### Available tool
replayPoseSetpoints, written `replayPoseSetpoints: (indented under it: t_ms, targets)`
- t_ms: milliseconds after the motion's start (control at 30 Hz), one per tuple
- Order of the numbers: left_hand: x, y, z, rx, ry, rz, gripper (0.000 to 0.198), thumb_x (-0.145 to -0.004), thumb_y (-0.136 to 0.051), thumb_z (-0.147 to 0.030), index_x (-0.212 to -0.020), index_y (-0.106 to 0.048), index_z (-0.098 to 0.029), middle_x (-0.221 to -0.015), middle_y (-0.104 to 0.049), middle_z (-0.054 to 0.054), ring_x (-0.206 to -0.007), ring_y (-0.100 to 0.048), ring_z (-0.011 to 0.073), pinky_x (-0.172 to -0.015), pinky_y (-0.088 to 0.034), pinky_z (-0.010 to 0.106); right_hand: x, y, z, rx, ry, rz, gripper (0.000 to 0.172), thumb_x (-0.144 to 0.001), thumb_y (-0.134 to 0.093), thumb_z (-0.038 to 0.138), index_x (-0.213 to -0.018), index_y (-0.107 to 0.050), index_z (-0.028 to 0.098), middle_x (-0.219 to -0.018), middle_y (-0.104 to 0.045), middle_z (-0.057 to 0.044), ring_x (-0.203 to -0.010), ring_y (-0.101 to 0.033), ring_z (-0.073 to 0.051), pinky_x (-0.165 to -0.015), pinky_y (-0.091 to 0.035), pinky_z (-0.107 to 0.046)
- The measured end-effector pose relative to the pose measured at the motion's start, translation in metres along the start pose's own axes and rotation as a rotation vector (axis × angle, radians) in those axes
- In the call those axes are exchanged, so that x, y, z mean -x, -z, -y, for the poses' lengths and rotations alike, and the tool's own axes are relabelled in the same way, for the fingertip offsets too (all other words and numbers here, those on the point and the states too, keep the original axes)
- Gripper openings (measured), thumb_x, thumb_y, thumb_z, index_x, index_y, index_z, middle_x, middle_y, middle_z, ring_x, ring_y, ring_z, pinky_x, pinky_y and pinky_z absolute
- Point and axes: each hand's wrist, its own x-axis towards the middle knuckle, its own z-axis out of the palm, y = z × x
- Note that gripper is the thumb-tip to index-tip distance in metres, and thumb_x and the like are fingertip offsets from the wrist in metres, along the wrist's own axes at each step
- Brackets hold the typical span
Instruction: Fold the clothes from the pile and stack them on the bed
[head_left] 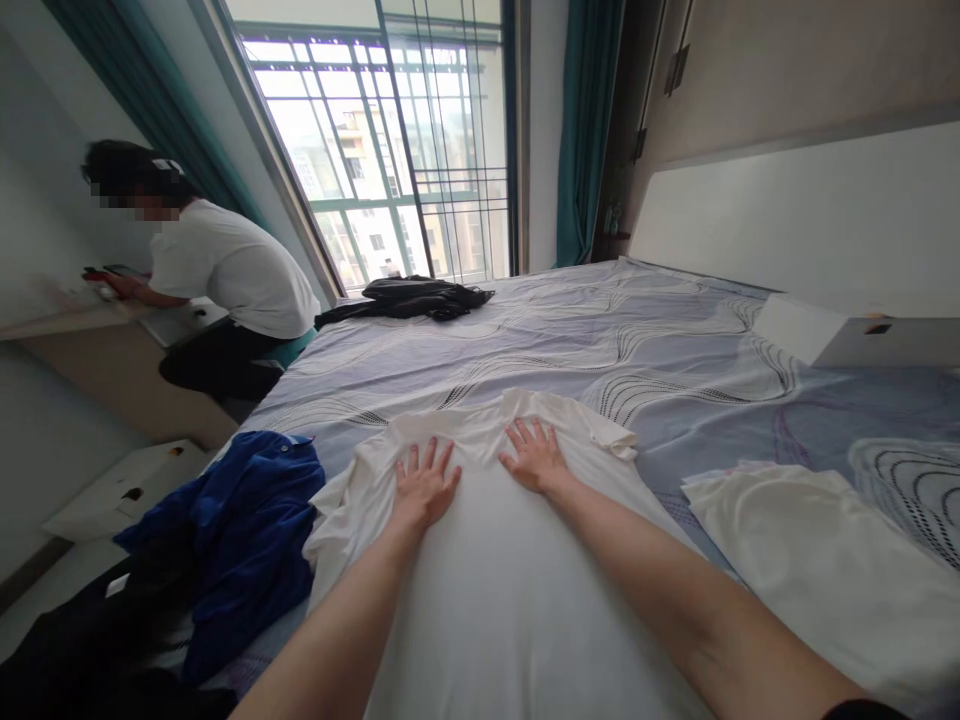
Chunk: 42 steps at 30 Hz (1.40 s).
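A white T-shirt lies spread out on the bed in front of me, its collar end pointing away and its sleeves at both sides. My left hand rests flat on the upper left of the shirt with fingers spread. On the upper right, near the collar, my right hand also lies flat, fingers apart. Neither hand grips the cloth. The left sleeve is bunched in folds. The lower end of the shirt runs out of view beneath my forearms.
Left of the shirt are a crumpled blue garment and black clothing. Folded white cloth lies at right. Farther off are a dark garment, a white box and a seated person. Another white box stands low at left.
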Motion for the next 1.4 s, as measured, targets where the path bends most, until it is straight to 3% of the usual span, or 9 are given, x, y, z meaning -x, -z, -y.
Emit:
replayPoseSetpoints:
  t_ms: [367, 500, 633, 767, 933, 1067, 1233, 1333, 1400]
  targets:
    - [-0.068, 0.000, 0.028, 0.083, 0.081, -0.183, 0.059, -0.097, -0.033, -0.045, -0.154, -0.035, -0.028, -0.161, -0.036, 0.008, -0.147, -0.029, 0.0333, -0.118, -0.018, 0.061, -0.075, 0.002, -0.009, -0.004, 0.018, -0.040, 0.077, -0.095, -0.024, 0.068, -0.160, -0.015, 0.028, -0.168, -0.008, -0.002, -0.151, 0.002, -0.036, -0.116, 0.008, -0.059]
    - [-0.044, 0.018, 0.104, 0.053, 0.257, -0.324, 0.054, -0.097, -0.027, -0.036, -0.142, -0.048, -0.013, -0.145, -0.053, 0.018, -0.132, -0.049, 0.0306, -0.112, -0.035, 0.050, -0.076, 0.000, -0.010, -0.015, 0.025, -0.075, 0.074, -0.096, -0.027, 0.066, -0.159, -0.020, 0.027, -0.168, -0.013, -0.003, -0.151, 0.000, -0.037, -0.116, 0.010, -0.059]
    - [-0.010, 0.046, 0.193, 0.036, 0.279, -0.220, 0.054, -0.093, -0.026, -0.032, -0.126, -0.059, -0.005, -0.133, -0.062, 0.020, -0.129, -0.053, 0.0265, -0.112, -0.039, 0.039, -0.074, 0.001, -0.009, -0.013, 0.019, -0.064, 0.074, -0.096, -0.027, 0.066, -0.159, -0.020, 0.027, -0.168, -0.011, -0.002, -0.151, 0.000, -0.036, -0.116, 0.009, -0.059]
    - [-0.002, 0.061, 0.232, 0.021, 0.291, -0.147, 0.055, -0.089, -0.029, -0.035, -0.123, -0.061, -0.006, -0.138, -0.059, 0.020, -0.134, -0.050, 0.0261, -0.114, -0.036, 0.037, -0.074, 0.002, -0.008, 0.030, -0.006, -0.058, 0.074, -0.095, -0.025, 0.068, -0.159, -0.018, 0.030, -0.168, -0.011, -0.001, -0.152, -0.001, -0.034, -0.118, 0.006, -0.058]
    - [-0.014, 0.070, 0.222, -0.013, 0.370, 0.006, 0.053, -0.079, -0.048, -0.060, -0.087, -0.071, -0.013, -0.099, -0.074, 0.020, -0.105, -0.067, 0.0374, -0.089, -0.051, 0.044, -0.076, -0.002, -0.009, 0.066, -0.011, -0.062, 0.074, -0.095, -0.023, 0.069, -0.159, -0.018, 0.033, -0.168, -0.012, 0.000, -0.152, -0.003, -0.033, -0.119, 0.002, -0.058]
    - [-0.008, 0.088, 0.217, 0.033, 0.381, 0.158, 0.048, -0.070, -0.060, -0.066, -0.064, -0.066, -0.018, -0.064, -0.069, 0.008, -0.066, -0.068, 0.0268, -0.060, -0.050, 0.032, -0.077, -0.004, -0.010, 0.073, -0.005, -0.081, 0.074, -0.095, -0.023, 0.069, -0.159, -0.019, 0.033, -0.168, -0.013, 0.000, -0.152, -0.003, -0.033, -0.119, 0.003, -0.058]
    - [0.002, 0.120, 0.214, -0.071, 0.404, 0.065, 0.037, -0.080, -0.055, -0.052, -0.070, -0.068, -0.018, -0.082, -0.072, 0.013, -0.087, -0.069, 0.0323, -0.077, -0.051, 0.038, -0.077, -0.003, -0.010, 0.073, -0.012, -0.068, 0.074, -0.095, -0.024, 0.068, -0.159, -0.019, 0.033, -0.168, -0.013, 0.000, -0.152, -0.003, -0.033, -0.118, 0.004, -0.058]
    - [-0.008, 0.113, 0.176, -0.146, 0.340, -0.054, 0.037, -0.085, -0.049, -0.038, -0.099, -0.072, -0.013, -0.108, -0.069, 0.024, -0.112, -0.062, 0.0409, -0.093, -0.046, 0.053, -0.075, 0.000, -0.008, 0.056, -0.013, -0.065, 0.074, -0.095, -0.024, 0.068, -0.159, -0.019, 0.032, -0.168, -0.013, 0.000, -0.152, -0.003, -0.033, -0.118, 0.004, -0.058]
    - [-0.022, 0.094, 0.134, -0.124, 0.187, -0.093, 0.043, -0.091, -0.039, -0.032, -0.121, -0.065, -0.016, -0.129, -0.063, 0.020, -0.126, -0.054, 0.0343, -0.106, -0.040, 0.050, -0.074, 0.001, -0.007, 0.040, -0.013, -0.064, 0.074, -0.094, -0.024, 0.068, -0.159, -0.019, 0.032, -0.168, -0.012, 0.000, -0.152, -0.003, -0.033, -0.118, 0.005, -0.058]
